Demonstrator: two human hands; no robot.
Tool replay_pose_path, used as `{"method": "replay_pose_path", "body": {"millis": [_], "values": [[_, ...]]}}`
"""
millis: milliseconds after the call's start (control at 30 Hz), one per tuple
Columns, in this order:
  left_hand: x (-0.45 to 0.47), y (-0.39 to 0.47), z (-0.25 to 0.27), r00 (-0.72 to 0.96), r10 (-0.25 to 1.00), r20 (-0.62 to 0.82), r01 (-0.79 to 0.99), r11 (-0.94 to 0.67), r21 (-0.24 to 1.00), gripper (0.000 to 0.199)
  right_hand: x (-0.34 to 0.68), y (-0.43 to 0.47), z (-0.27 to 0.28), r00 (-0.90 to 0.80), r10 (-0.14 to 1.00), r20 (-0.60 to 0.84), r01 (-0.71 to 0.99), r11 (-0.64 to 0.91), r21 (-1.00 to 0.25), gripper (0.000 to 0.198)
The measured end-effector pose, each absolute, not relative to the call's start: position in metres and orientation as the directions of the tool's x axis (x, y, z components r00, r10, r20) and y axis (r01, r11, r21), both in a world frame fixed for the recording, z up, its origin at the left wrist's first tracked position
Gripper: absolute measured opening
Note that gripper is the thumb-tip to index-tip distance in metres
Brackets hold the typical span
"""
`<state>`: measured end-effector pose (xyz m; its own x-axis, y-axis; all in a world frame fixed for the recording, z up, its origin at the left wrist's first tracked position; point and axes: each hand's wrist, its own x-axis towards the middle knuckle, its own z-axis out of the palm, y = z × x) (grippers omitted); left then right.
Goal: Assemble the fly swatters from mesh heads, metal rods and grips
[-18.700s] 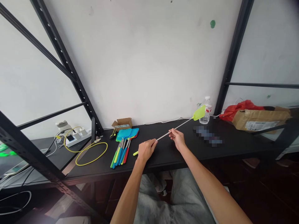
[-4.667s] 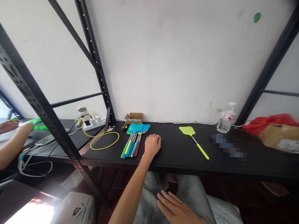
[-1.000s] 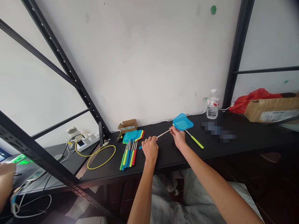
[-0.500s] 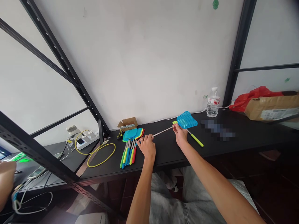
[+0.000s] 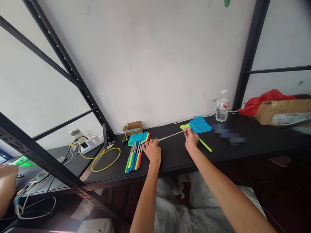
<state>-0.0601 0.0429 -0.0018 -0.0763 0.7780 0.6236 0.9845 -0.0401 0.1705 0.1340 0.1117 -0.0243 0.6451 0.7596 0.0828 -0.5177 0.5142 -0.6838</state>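
A blue fly swatter (image 5: 200, 125) with a thin metal shaft stretches between my hands. My left hand (image 5: 152, 150) is closed at its handle end, which is mostly hidden under the fingers. Close to the mesh head, my right hand (image 5: 191, 138) pinches the shaft. Beneath that hand a yellow-green fly swatter (image 5: 205, 145) lies on the black table, its head partly covered by the blue one. Left of my left hand, several fly swatters (image 5: 133, 160) lie side by side, with green, yellow, blue and red handles and their heads overlapping.
A small open cardboard box (image 5: 133, 127) stands behind the pile. Farther left are a yellow cable (image 5: 120, 155) and a power strip (image 5: 91, 144). To the right stand a water bottle (image 5: 222, 106) and a larger carton (image 5: 283, 111). Another person's arm (image 5: 7, 189) shows at far left.
My right hand has moved to the right with the blue head, and the shaft showing between my hands is longer. My left hand has hardly moved.
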Motion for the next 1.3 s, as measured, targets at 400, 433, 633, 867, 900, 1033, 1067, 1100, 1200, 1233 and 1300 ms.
{"method": "replay_pose_path", "body": {"millis": [400,433,633,867,900,1033,1067,1100,1200,1233,1300], "values": [[-0.054,0.038,0.003,0.174,0.771,0.612,0.937,-0.321,0.138,0.028,0.109,0.084,-0.016,0.138,0.884,0.447,-0.039,0.455,-0.889,0.043],[-0.054,0.037,0.003,0.194,0.759,0.622,0.932,-0.340,0.125,0.028,0.109,0.083,-0.016,0.095,0.886,0.453,-0.031,0.458,-0.888,0.043],[-0.053,0.038,0.001,0.247,0.698,0.673,0.925,-0.376,0.050,0.026,0.109,0.086,-0.018,-0.140,0.893,0.428,-0.071,0.422,-0.904,0.045],[-0.055,0.043,-0.003,0.174,0.730,0.661,0.956,-0.286,0.064,0.030,0.113,0.092,-0.023,0.007,0.929,0.369,-0.214,0.362,-0.907,0.049],[-0.055,0.044,-0.003,0.160,0.736,0.658,0.958,-0.276,0.075,0.029,0.113,0.092,-0.023,0.015,0.930,0.368,-0.208,0.363,-0.908,0.048],[-0.055,0.043,-0.004,0.199,0.737,0.646,0.940,-0.329,0.087,0.023,0.113,0.091,-0.022,-0.005,0.934,0.358,-0.202,0.350,-0.915,0.041],[-0.055,0.042,-0.003,0.223,0.732,0.644,0.933,-0.353,0.078,0.023,0.112,0.091,-0.022,-0.025,0.933,0.359,-0.196,0.348,-0.917,0.040],[-0.054,0.041,-0.003,0.242,0.726,0.644,0.926,-0.370,0.070,0.023,0.112,0.090,-0.022,-0.052,0.930,0.364,-0.185,0.349,-0.919,0.039],[-0.054,0.038,-0.001,0.257,0.721,0.643,0.923,-0.381,0.059,0.027,0.111,0.090,-0.022,-0.132,0.913,0.386,-0.150,0.366,-0.918,0.038],[-0.054,0.038,-0.001,0.252,0.725,0.641,0.926,-0.374,0.059,0.028,0.111,0.090,-0.022,-0.153,0.908,0.390,-0.142,0.370,-0.918,0.037],[-0.054,0.038,-0.001,0.241,0.734,0.635,0.932,-0.358,0.060,0.031,0.111,0.089,-0.022,-0.183,0.901,0.394,-0.124,0.377,-0.918,0.036]]}}
